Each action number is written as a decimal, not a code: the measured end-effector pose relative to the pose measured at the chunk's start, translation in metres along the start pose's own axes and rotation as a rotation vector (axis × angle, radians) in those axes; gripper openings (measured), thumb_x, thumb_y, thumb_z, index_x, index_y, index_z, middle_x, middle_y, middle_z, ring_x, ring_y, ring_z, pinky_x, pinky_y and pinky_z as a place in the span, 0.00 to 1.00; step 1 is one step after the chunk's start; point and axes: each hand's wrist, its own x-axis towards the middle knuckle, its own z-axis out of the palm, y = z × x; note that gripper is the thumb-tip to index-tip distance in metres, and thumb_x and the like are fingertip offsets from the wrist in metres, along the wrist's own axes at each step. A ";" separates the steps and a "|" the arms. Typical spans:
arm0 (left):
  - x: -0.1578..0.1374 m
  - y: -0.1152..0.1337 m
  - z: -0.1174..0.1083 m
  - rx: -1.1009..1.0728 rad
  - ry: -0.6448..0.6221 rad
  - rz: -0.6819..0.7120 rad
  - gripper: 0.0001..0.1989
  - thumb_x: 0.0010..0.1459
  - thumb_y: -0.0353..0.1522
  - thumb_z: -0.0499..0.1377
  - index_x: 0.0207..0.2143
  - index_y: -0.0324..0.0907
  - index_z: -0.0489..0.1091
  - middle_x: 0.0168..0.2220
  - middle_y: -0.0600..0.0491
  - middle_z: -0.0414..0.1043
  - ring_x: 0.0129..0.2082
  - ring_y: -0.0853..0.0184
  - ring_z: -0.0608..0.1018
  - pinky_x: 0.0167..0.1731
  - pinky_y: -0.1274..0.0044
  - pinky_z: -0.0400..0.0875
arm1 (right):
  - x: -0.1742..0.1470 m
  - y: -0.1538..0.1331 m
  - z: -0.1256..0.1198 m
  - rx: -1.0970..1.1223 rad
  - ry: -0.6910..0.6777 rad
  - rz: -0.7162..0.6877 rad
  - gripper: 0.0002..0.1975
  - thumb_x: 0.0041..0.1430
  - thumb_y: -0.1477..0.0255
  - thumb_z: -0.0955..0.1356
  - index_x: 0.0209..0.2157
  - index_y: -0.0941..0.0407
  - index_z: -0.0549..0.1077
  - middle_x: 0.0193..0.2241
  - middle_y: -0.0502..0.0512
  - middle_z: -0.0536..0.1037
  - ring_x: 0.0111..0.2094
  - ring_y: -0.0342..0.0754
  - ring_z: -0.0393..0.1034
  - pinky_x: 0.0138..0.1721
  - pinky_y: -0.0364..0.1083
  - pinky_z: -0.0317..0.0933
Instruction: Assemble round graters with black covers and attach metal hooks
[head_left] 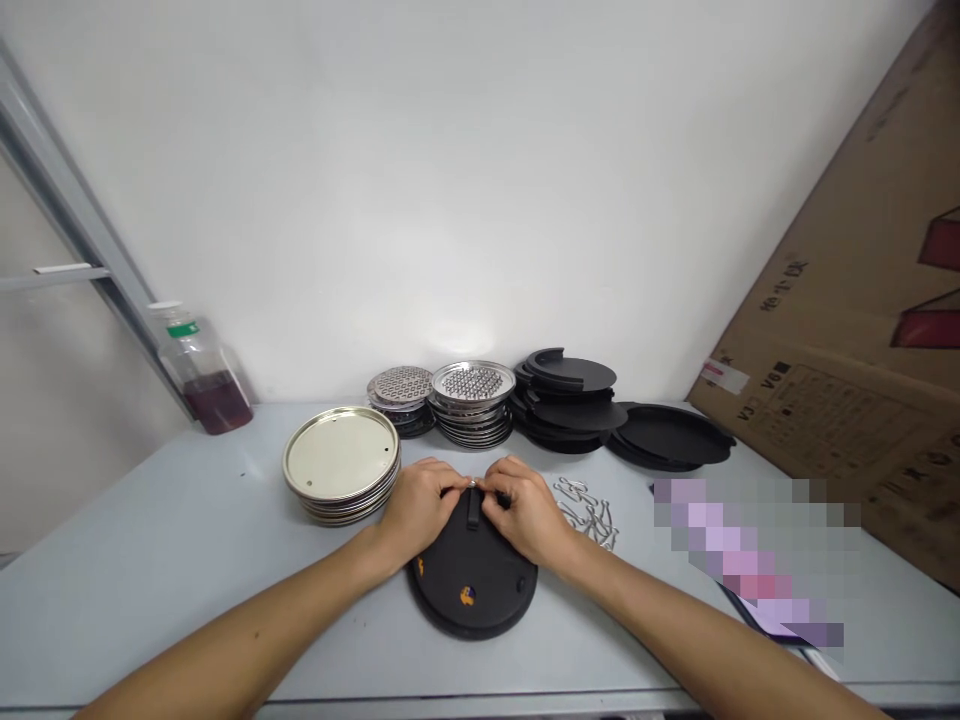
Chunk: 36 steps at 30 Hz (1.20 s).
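A black round plate [480,615] lies on the table in front of me, with a short raised bar [473,508] near its far edge and orange marks on its face. At that far edge, my left hand [426,505] and my right hand [529,512] pinch a small shiny metal piece [473,483] from both sides. Fingertips hide most of it, so its exact shape cannot be made out. Both hands are closed, thumbs against index fingers. Just right of my right hand lies a loose heap of bent metal wire clips [592,515].
A stack of pale metal discs [341,455] stands left of my left hand. Behind are perforated metal plates [401,385], silvery grater-like discs [474,385], black lids [574,410] and black trays [675,435]. A bottle of dark red liquid [217,400] and a large carton [840,400] flank the table.
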 end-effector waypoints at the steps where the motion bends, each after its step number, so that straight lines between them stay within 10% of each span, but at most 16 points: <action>1: 0.000 0.000 0.000 0.004 -0.005 0.005 0.12 0.56 0.21 0.61 0.35 0.44 0.81 0.33 0.53 0.82 0.35 0.63 0.80 0.41 0.71 0.73 | 0.000 0.000 0.000 0.002 -0.001 -0.004 0.12 0.52 0.85 0.66 0.26 0.56 0.77 0.27 0.54 0.76 0.33 0.49 0.69 0.36 0.46 0.65; 36: 0.002 0.003 -0.009 -0.133 -0.117 -0.103 0.13 0.62 0.25 0.56 0.44 0.45 0.77 0.43 0.53 0.80 0.44 0.62 0.79 0.48 0.71 0.70 | 0.005 0.003 -0.018 -0.053 -0.189 0.065 0.08 0.61 0.80 0.66 0.35 0.55 0.77 0.33 0.54 0.77 0.38 0.50 0.70 0.42 0.47 0.62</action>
